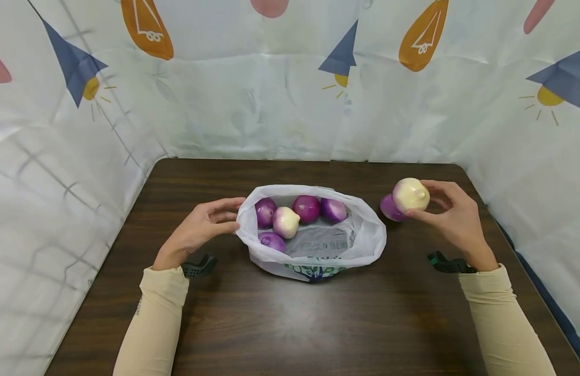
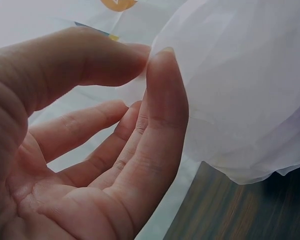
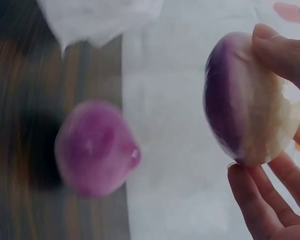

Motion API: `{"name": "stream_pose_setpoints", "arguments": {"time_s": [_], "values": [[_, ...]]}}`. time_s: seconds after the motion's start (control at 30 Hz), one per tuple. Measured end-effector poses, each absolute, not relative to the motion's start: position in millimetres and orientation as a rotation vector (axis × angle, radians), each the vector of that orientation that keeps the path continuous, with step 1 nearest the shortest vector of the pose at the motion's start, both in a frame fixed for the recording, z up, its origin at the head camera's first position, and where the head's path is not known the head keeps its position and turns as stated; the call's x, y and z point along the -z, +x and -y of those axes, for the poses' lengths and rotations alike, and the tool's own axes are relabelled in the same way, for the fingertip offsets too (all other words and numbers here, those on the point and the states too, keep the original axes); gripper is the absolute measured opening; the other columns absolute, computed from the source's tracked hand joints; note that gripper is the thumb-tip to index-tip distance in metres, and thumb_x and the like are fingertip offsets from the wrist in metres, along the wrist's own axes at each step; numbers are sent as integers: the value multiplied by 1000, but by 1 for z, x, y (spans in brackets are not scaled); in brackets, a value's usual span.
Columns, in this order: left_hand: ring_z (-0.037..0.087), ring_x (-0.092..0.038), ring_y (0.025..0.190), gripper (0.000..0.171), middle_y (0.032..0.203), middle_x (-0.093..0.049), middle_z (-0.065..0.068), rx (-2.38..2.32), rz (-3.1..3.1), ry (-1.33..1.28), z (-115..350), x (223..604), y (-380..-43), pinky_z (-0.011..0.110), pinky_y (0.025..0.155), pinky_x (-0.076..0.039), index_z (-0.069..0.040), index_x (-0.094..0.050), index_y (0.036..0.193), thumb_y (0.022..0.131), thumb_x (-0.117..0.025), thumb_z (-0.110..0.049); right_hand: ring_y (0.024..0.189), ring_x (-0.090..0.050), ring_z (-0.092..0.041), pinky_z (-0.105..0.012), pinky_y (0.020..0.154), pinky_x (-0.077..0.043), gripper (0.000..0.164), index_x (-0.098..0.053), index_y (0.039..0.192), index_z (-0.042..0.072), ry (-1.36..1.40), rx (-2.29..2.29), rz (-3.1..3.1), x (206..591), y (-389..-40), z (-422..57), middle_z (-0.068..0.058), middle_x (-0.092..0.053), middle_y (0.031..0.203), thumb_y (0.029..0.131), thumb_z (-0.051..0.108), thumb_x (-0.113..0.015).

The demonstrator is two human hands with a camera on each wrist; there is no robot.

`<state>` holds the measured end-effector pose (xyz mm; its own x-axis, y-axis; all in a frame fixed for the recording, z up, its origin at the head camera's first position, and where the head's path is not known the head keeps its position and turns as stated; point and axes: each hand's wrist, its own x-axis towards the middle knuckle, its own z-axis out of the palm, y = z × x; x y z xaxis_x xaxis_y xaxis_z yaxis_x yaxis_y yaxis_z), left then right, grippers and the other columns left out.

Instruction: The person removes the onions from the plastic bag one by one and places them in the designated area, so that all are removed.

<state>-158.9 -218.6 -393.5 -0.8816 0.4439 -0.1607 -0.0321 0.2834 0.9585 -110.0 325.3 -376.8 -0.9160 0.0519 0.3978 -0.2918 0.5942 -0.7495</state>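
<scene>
A white plastic bag (image 1: 266, 263) stands with its mouth open in the middle of the table, a green and blue print low on its front. Inside it lie several onions, among them a dark purple onion (image 1: 306, 209) and a pale onion (image 1: 286, 222). My left hand (image 1: 200, 227) pinches the bag's left rim between thumb and fingertips. To the right of the bag, my right hand (image 1: 452, 214) grips a cream-and-purple onion (image 3: 245, 100), thumb on one side and fingers on the other. Another purple onion (image 3: 96, 149) sits on the table beneath it, partly hidden in the head view.
The dark wooden table (image 1: 290, 324) runs up to a printed white cloth (image 1: 252, 104) hanging behind it and along both sides. Dark bands circle both wrists, below cream sleeves (image 1: 153, 318).
</scene>
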Motion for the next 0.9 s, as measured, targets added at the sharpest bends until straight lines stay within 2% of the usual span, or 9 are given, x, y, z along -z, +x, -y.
{"name": "stream_pose_setpoints", "arguments": {"time_s": [0.23,0.5,0.67,0.9], "values": [[5,-70,113,66,147,-61,11,-1598,-2189,366,221,393,-161,23,91,-58,-15,-53,151,92,-80,-21,107,-58,8,-1,91,-48,72,-64,136,4,78,-1218,2477,387,-118,-350,22,-57,119,71,-4,-92],[5,-71,111,64,140,-66,10,-1614,-2184,368,219,392,-163,24,89,-59,-12,-54,150,92,-80,-17,105,-56,11,2,88,-46,68,-64,138,11,-58,-1173,2543,401,-120,-371,25,-55,119,76,14,-94],[6,-71,111,64,142,-64,13,-1603,-2183,356,220,393,-160,23,89,-59,-12,-53,150,92,-80,-17,102,-56,15,3,84,-46,68,-63,139,13,-114,-1168,2595,413,-121,-382,28,-53,118,79,22,-92],[3,-71,113,65,148,-59,10,-1631,-2160,386,217,395,-160,23,90,-59,-10,-51,152,93,-78,-14,100,-55,19,3,80,-44,66,-60,141,14,-164,-1168,2625,428,-124,-396,32,-51,119,83,27,-89]]}}
